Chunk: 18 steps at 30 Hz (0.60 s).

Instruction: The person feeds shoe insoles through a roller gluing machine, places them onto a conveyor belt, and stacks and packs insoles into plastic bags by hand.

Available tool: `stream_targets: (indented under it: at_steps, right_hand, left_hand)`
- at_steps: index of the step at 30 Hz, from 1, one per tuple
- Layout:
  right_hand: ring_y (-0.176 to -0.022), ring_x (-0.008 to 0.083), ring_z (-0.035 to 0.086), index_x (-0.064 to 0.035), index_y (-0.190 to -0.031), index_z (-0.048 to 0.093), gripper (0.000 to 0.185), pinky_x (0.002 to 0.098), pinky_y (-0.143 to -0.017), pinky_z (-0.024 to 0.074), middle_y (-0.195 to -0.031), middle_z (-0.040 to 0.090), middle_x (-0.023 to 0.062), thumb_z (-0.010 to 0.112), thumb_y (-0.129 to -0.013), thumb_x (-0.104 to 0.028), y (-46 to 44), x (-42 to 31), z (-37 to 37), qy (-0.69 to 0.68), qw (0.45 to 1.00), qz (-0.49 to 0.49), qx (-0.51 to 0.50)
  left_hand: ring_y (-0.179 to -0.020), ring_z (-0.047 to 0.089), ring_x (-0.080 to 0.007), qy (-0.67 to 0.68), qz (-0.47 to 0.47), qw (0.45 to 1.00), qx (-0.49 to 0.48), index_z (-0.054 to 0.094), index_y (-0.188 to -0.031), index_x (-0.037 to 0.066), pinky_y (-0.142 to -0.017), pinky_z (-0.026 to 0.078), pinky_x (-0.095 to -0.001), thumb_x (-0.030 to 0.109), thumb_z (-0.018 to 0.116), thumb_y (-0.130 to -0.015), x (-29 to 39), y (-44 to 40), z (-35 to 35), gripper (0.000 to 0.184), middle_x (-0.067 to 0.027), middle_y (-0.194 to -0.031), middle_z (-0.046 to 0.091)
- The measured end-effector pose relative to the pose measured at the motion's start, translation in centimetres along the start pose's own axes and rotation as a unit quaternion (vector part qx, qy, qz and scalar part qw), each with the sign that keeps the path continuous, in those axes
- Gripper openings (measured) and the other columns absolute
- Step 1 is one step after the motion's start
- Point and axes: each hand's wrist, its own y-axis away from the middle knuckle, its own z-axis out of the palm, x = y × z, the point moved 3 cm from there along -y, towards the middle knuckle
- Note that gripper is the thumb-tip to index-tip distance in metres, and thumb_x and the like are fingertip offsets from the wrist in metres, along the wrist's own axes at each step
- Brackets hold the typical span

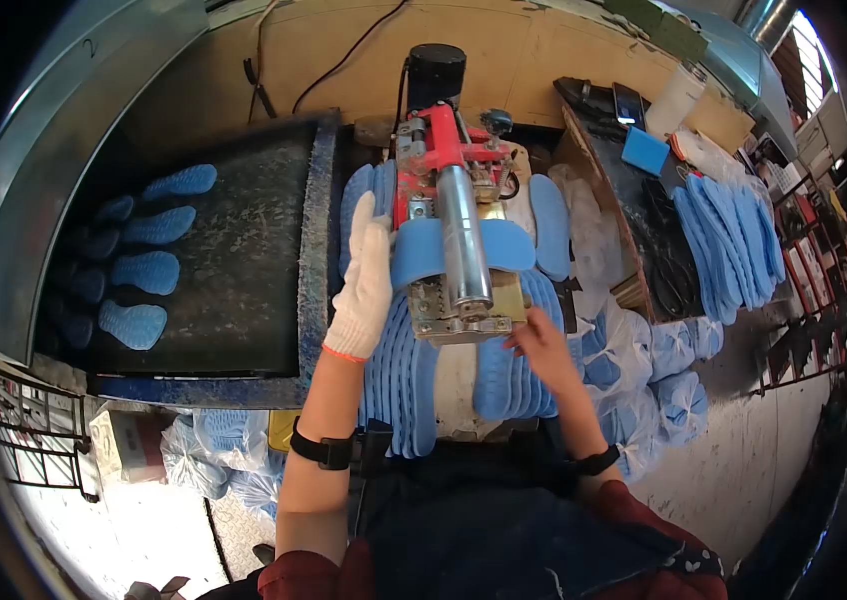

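Note:
My left hand (362, 285), in a white knitted glove, is upright with its fingers stretched out. It is beside the left end of a blue insole (418, 252) that lies crosswise under the shiny metal roller (465, 240) of a red machine (447, 140). Whether the glove touches the insole, I cannot tell. My bare right hand (546, 352) is at the machine's front right corner, above a row of blue insoles (506, 375); its fingers are apart and partly bent, and I see nothing in them. Another row of insoles (399, 385) stands below the machine's left side.
At left, a dark conveyor belt (244, 250) carries several blue insoles (157, 225). A side table at right holds a stack of insoles (729, 245), a blue block (646, 150), a phone (629, 105) and a white bottle (677, 98). Filled plastic bags (634, 420) sit below.

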Motion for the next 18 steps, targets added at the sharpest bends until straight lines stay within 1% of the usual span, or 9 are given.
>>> stream_targets:
  at_steps: [3,4,6,7,8,9,11,13,18]
  right_hand:
    - [-0.083,0.0169,0.065,0.0008,-0.117,0.050,0.026,0.0298,-0.070,0.0517,-0.098,0.064,0.0096,0.051,-0.097,-0.016,0.5,3.0,4.1,0.009,0.981,0.121,-0.152]
    - [-0.084,0.0173,0.065,0.0009,-0.117,0.050,0.029,0.0300,-0.070,0.0525,-0.099,0.064,0.0096,0.054,-0.097,-0.019,0.7,3.7,5.5,0.013,0.974,0.133,-0.183]
    - [-0.088,0.0260,0.066,0.0016,-0.120,0.050,0.044,0.0341,-0.074,0.0527,-0.101,0.064,0.0140,0.062,-0.092,-0.030,0.9,4.4,7.8,0.032,0.959,0.205,-0.192]
    - [-0.093,0.0312,0.063,0.0020,-0.123,0.048,0.053,0.0367,-0.079,0.0514,-0.104,0.062,0.0173,0.066,-0.089,-0.035,0.8,5.0,8.9,0.072,0.969,0.162,-0.173]
    - [-0.098,0.0364,0.061,0.0024,-0.126,0.046,0.063,0.0392,-0.084,0.0500,-0.107,0.061,0.0207,0.070,-0.085,-0.039,0.8,5.6,9.8,0.112,0.974,0.122,-0.152]
    - [-0.098,0.0364,0.061,0.0024,-0.126,0.046,0.063,0.0392,-0.084,0.0500,-0.107,0.061,0.0207,0.070,-0.085,-0.039,1.0,5.6,10.4,0.109,0.978,0.122,-0.131]
    - [-0.109,0.0414,0.055,0.0041,-0.130,0.041,0.076,0.0423,-0.093,0.0447,-0.116,0.056,0.0266,0.074,-0.080,-0.042,1.3,4.7,11.5,0.234,0.969,-0.016,-0.082]
    - [-0.112,0.0393,0.054,0.0045,-0.131,0.039,0.080,0.0420,-0.095,0.0438,-0.120,0.054,0.0271,0.077,-0.077,-0.040,1.1,6.2,12.5,0.217,0.975,-0.010,-0.053]
    - [-0.113,0.0343,0.056,0.0044,-0.132,0.039,0.085,0.0395,-0.096,0.0437,-0.121,0.056,0.0252,0.084,-0.070,-0.033,0.9,5.0,11.4,0.094,0.993,0.021,-0.070]
  left_hand:
    - [-0.135,0.037,-0.0329,0.055,-0.037,0.997,-0.025,0.016,-0.153,0.009,-0.107,0.035,-0.0414,0.050,0.024,-0.102,-2.7,0.3,-1.7,0.066,-0.0244,-0.147,0.031]
    - [-0.133,0.039,-0.0314,-0.028,0.017,0.998,-0.058,0.018,-0.152,0.009,-0.107,0.035,-0.0401,0.049,0.024,-0.103,-2.8,0.8,-2.3,0.064,-0.0231,-0.146,0.033]
    - [-0.128,0.045,-0.0270,0.042,-0.021,0.997,-0.054,0.026,-0.150,0.006,-0.108,0.035,-0.0372,0.046,0.024,-0.104,-3.7,0.9,-2.5,0.060,-0.0173,-0.144,0.040]
    - [-0.127,0.046,-0.0255,0.214,-0.114,0.969,-0.047,0.030,-0.148,0.005,-0.109,0.035,-0.0368,0.050,0.027,-0.103,-3.0,1.2,-1.9,0.064,-0.0137,-0.142,0.044]
    - [-0.128,0.044,-0.0212,0.250,-0.151,0.955,-0.052,0.029,-0.148,0.006,-0.109,0.032,-0.0326,0.050,0.023,-0.103,-2.5,1.7,-1.8,0.064,-0.0135,-0.142,0.044]
    - [-0.129,0.043,-0.0224,0.182,-0.085,0.974,-0.105,0.028,-0.148,0.004,-0.110,0.033,-0.0344,0.055,0.025,-0.101,-3.4,2.1,-2.6,0.069,-0.0135,-0.143,0.043]
    - [-0.125,0.048,-0.0242,0.281,-0.137,0.946,-0.083,0.032,-0.145,0.000,-0.106,0.039,-0.0357,0.054,0.028,-0.101,-3.8,2.8,-2.5,0.070,-0.0134,-0.140,0.047]
    - [-0.119,0.054,-0.0256,0.300,-0.226,0.925,-0.058,0.039,-0.142,0.002,-0.101,0.044,-0.0388,0.053,0.032,-0.100,-4.1,4.2,-3.2,0.066,-0.0124,-0.134,0.053]
    - [-0.112,0.057,-0.0258,0.301,-0.236,0.924,-0.014,0.044,-0.137,0.001,-0.097,0.046,-0.0385,0.055,0.034,-0.099,-3.8,6.9,-3.8,0.067,-0.0122,-0.127,0.057]
